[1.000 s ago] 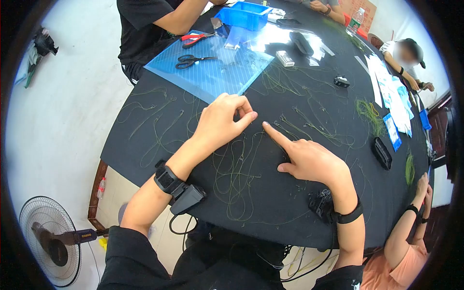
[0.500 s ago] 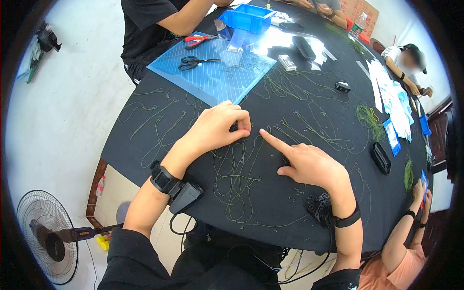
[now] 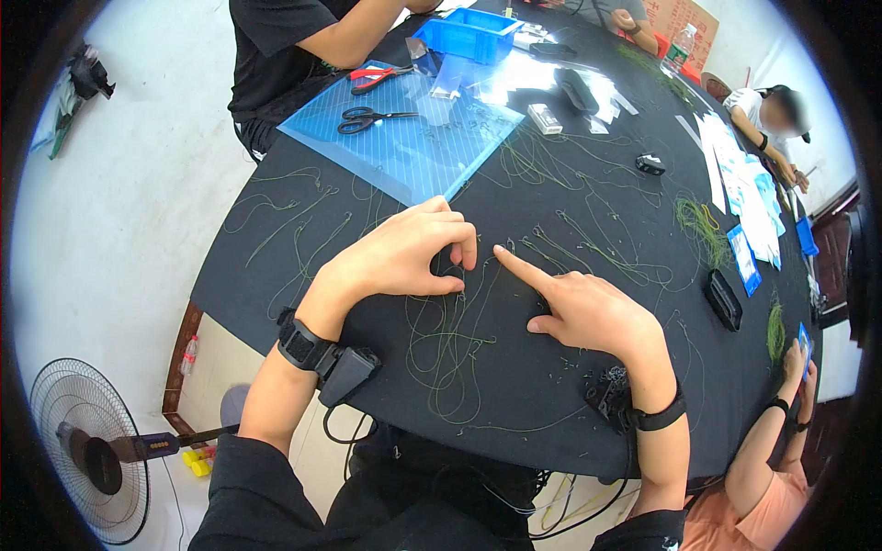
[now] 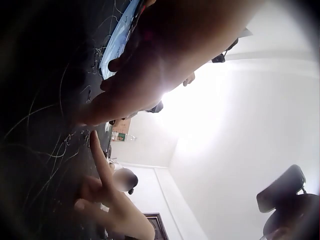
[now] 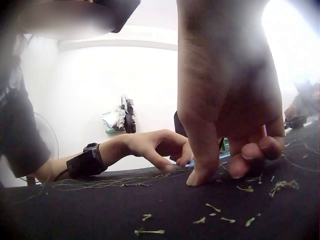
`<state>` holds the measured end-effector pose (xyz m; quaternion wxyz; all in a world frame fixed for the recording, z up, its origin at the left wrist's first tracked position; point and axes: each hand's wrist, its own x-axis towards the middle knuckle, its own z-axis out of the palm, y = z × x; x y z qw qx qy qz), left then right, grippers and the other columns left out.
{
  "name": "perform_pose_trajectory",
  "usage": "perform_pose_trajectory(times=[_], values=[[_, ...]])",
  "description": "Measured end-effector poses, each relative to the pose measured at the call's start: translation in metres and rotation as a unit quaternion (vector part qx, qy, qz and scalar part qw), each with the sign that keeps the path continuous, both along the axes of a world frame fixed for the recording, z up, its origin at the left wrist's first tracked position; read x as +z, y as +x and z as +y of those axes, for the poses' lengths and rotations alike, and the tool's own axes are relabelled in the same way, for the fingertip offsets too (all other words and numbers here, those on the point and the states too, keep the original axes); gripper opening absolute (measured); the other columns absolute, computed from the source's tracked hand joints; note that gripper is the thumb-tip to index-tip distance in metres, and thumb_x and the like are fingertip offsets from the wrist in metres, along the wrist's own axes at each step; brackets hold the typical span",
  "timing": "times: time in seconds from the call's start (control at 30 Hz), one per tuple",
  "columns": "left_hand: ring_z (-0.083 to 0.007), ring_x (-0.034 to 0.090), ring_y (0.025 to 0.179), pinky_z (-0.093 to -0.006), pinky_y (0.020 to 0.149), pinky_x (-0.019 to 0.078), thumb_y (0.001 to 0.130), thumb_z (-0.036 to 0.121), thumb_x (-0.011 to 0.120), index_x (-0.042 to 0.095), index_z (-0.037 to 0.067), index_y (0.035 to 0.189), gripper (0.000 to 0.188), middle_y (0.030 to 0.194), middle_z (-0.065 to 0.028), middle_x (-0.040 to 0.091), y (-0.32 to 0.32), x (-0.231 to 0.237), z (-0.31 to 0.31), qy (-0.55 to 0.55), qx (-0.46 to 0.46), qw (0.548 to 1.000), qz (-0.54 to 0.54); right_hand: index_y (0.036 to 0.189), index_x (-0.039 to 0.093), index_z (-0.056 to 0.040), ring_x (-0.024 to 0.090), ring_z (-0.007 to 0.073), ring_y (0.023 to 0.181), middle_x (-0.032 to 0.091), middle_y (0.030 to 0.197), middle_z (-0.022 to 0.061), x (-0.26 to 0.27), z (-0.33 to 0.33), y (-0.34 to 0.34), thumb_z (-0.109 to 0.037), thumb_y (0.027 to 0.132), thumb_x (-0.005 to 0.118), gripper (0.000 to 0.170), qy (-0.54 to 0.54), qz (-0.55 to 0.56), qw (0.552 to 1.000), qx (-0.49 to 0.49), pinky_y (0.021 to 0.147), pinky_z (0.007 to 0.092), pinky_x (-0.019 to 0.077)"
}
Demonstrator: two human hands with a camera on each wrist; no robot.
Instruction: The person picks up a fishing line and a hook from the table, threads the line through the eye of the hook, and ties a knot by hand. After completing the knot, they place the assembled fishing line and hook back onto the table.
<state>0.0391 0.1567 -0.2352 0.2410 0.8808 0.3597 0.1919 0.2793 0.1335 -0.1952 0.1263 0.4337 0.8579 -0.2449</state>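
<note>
My left hand (image 3: pixel 395 253) hovers low over the black table (image 3: pixel 386 354), its thumb and index finger apart with nothing visible between them. Beneath and beside its fingertips lie thin green lines (image 3: pixel 450 335) in loose loops, several ending in small dark hooks or knots. My right hand (image 3: pixel 593 308) points its straight index finger down at the cloth, just right of the left fingertips, beside a line end. In the right wrist view, the other fingers (image 5: pixel 270 147) of that hand curl loosely under, near small green scraps (image 5: pixel 149 232).
A blue cutting mat (image 3: pixel 395 151) bears black scissors (image 3: pixel 360 118) and red-handled pliers (image 3: pixel 372 83). Beyond it stands a blue bin (image 3: pixel 469 35). More green line (image 3: pixel 703 225) and a black case (image 3: pixel 724 298) lie at right. Other people sit around the table.
My left hand first lowered toward the table with thumb and index close together, then they spread apart. The right index finger stays down near the same spot.
</note>
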Motion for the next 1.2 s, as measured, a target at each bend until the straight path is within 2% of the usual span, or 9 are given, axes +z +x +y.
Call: perform_pose_trajectory(times=[0.27, 0.37, 0.47, 0.57, 0.77, 0.8, 0.9, 0.93, 1.2], values=[[-0.0196, 0.049, 0.080, -0.0325, 0.073, 0.0418, 0.069, 0.013, 0.072, 0.057, 0.009, 0.077, 0.017, 0.074, -0.0009, 0.056, 0.004, -0.001, -0.002, -0.005, -0.013, 0.999, -0.033, 0.148, 0.016, -0.0248, 0.063, 0.0307, 0.068, 0.063, 0.070, 0.0176, -0.003, -0.002, 0.001, -0.012, 0.079, 0.068, 0.087, 0.015, 0.013, 1.000, -0.012, 0.067, 0.0428, 0.0475], [-0.0196, 0.049, 0.081, -0.0328, 0.073, 0.0419, 0.070, 0.011, 0.071, 0.056, 0.009, 0.075, 0.016, 0.073, -0.0013, 0.056, 0.004, -0.004, 0.001, 0.012, -0.011, 1.000, -0.025, 0.147, 0.015, -0.0243, 0.064, 0.0369, 0.082, 0.064, 0.081, 0.0215, -0.001, -0.001, 0.001, -0.015, 0.079, 0.068, 0.087, 0.008, 0.006, 1.000, -0.004, 0.073, 0.0462, 0.0508], [-0.0205, 0.051, 0.083, -0.0329, 0.074, 0.0425, 0.072, 0.007, 0.069, 0.056, 0.008, 0.076, 0.013, 0.075, -0.0021, 0.056, 0.001, -0.009, 0.005, 0.030, 0.030, 0.999, -0.026, 0.147, 0.015, -0.0251, 0.064, 0.0366, 0.083, 0.065, 0.082, 0.0211, -0.002, 0.001, 0.000, -0.014, 0.080, 0.068, 0.086, -0.007, -0.001, 1.000, -0.006, 0.074, 0.0461, 0.0499], [-0.0212, 0.051, 0.084, -0.0329, 0.075, 0.0427, 0.073, 0.006, 0.067, 0.057, 0.007, 0.078, 0.011, 0.077, -0.0025, 0.057, 0.002, -0.013, 0.007, 0.085, 0.058, 0.994, -0.027, 0.148, 0.017, -0.0256, 0.062, 0.0303, 0.068, 0.060, 0.068, 0.0171, -0.006, -0.001, 0.003, -0.008, 0.078, 0.068, 0.088, 0.007, 0.032, 0.999, -0.002, 0.066, 0.0428, 0.0464], [-0.0224, 0.050, 0.084, -0.0330, 0.076, 0.0425, 0.078, 0.006, 0.064, 0.060, 0.007, 0.082, 0.006, 0.079, -0.0041, 0.057, 0.004, -0.010, 0.006, 0.120, 0.071, 0.989, -0.044, 0.148, 0.018, -0.0219, 0.061, 0.0286, 0.066, 0.060, 0.068, 0.0153, 0.004, 0.002, 0.012, -0.003, 0.077, 0.066, 0.088, -0.019, 0.048, 0.998, 0.034, 0.066, 0.0409, 0.0469], [-0.0225, 0.050, 0.084, -0.0329, 0.077, 0.0423, 0.079, 0.007, 0.064, 0.061, 0.008, 0.082, 0.005, 0.079, -0.0043, 0.057, 0.004, -0.011, 0.005, 0.120, 0.076, 0.989, -0.047, 0.144, 0.031, -0.0175, 0.063, 0.0272, 0.067, 0.062, 0.071, 0.0150, 0.012, 0.000, 0.013, -0.001, 0.077, 0.064, 0.077, -0.029, 0.038, 0.998, 0.038, 0.067, 0.0391, 0.0490], [-0.0222, 0.049, 0.083, -0.0328, 0.077, 0.0420, 0.081, 0.008, 0.064, 0.063, 0.008, 0.085, 0.004, 0.079, -0.0042, 0.056, 0.002, -0.013, 0.008, 0.147, 0.079, 0.986, -0.030, 0.133, 0.047, -0.0142, 0.063, 0.0349, 0.076, 0.063, 0.079, 0.0217, 0.015, -0.005, 0.021, -0.006, 0.080, 0.063, 0.056, -0.039, 0.067, 0.992, 0.098, 0.072, 0.0421, 0.0491], [-0.0213, 0.049, 0.084, -0.0322, 0.078, 0.0419, 0.081, 0.010, 0.065, 0.066, 0.009, 0.086, 0.006, 0.081, -0.0036, 0.057, 0.001, -0.011, 0.007, 0.142, 0.074, 0.987, -0.017, 0.129, 0.053, -0.0147, 0.063, 0.0345, 0.077, 0.064, 0.080, 0.0208, 0.020, -0.010, 0.017, -0.006, 0.081, 0.062, 0.050, -0.061, 0.059, 0.993, 0.083, 0.073, 0.0415, 0.0493], [-0.0172, 0.046, 0.091, -0.0306, 0.084, 0.0415, 0.070, 0.015, 0.076, 0.075, 0.017, 0.088, 0.018, 0.088, 0.0037, 0.055, 0.012, -0.012, -0.001, 0.041, -0.091, 0.991, -0.085, 0.135, 0.047, -0.0191, 0.063, 0.0306, 0.076, 0.064, 0.078, 0.0168, 0.016, -0.024, -0.005, -0.006, 0.080, 0.063, 0.058, -0.088, -0.020, 0.988, 0.124, 0.072, 0.0394, 0.0498]])
